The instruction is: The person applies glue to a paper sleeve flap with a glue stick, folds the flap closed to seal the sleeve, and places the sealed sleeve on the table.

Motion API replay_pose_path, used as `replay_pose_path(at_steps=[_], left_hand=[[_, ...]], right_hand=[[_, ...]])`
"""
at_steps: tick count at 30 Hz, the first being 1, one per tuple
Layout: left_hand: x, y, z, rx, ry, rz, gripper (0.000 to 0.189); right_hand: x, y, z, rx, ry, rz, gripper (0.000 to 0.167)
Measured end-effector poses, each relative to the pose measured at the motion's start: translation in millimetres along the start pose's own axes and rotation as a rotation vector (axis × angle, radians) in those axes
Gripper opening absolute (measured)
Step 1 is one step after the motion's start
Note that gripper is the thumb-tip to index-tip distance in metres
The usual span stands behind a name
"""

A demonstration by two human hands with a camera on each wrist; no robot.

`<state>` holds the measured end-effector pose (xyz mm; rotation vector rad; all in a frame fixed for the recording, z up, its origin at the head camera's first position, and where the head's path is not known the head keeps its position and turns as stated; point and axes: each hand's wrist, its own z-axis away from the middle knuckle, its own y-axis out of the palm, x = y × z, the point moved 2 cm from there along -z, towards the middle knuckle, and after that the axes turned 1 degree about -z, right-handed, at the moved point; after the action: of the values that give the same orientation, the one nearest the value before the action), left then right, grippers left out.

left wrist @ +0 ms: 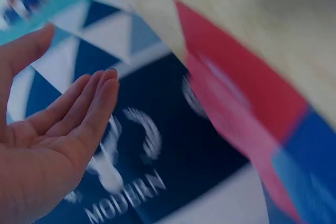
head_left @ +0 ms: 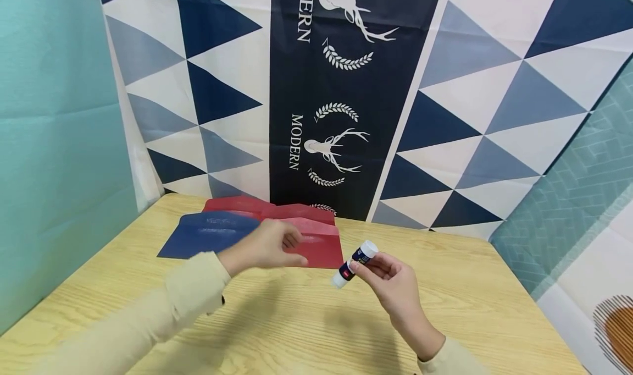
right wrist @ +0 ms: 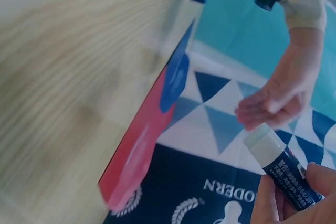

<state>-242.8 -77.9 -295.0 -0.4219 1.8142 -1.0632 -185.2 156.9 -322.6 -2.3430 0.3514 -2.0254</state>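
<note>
My right hand pinches a glue stick between thumb and fingers, tilted above the table. The stick has a dark blue label and white ends, which also show in the right wrist view. Apart from it, my left hand hovers with loosely bent fingers and holds nothing. Behind that hand lie a blue envelope and red envelopes, flaps up and overlapping. Shiny streaks mark the flaps. The left hand hides part of the envelopes in the head view.
The envelopes lie on a light wood table, near its back edge. Behind it hangs a patterned cloth with triangles and deer heads. A teal cloth stands along the left side.
</note>
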Motion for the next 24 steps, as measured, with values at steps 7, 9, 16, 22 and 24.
replay_pose_path(at_steps=[7, 9, 16, 22, 24], left_hand=[[65.9, -30.1, -43.8, -0.006, -0.081, -0.277, 0.029], [83.9, -30.3, -51.9, -0.026, -0.097, -0.316, 0.027], [125.4, -13.4, -74.0, -0.052, -0.149, -0.38, 0.035], [140.2, -1.2, -86.7, 0.029, -0.19, -0.435, 0.014], [138.4, 3.2, -87.9, 0.05, -0.224, -0.432, 0.008]], right_hand=[[-3, -13, -12.5, 0.001, -0.057, 0.063, 0.038], [-4, -13, -13.4, 0.012, -0.052, 0.066, 0.039], [-5, -12, -13.2, 0.049, -0.059, 0.073, 0.038], [-3, -13, -12.9, 0.049, -0.061, 0.08, 0.037], [-4, -15, -13.2, 0.045, -0.053, 0.073, 0.038]])
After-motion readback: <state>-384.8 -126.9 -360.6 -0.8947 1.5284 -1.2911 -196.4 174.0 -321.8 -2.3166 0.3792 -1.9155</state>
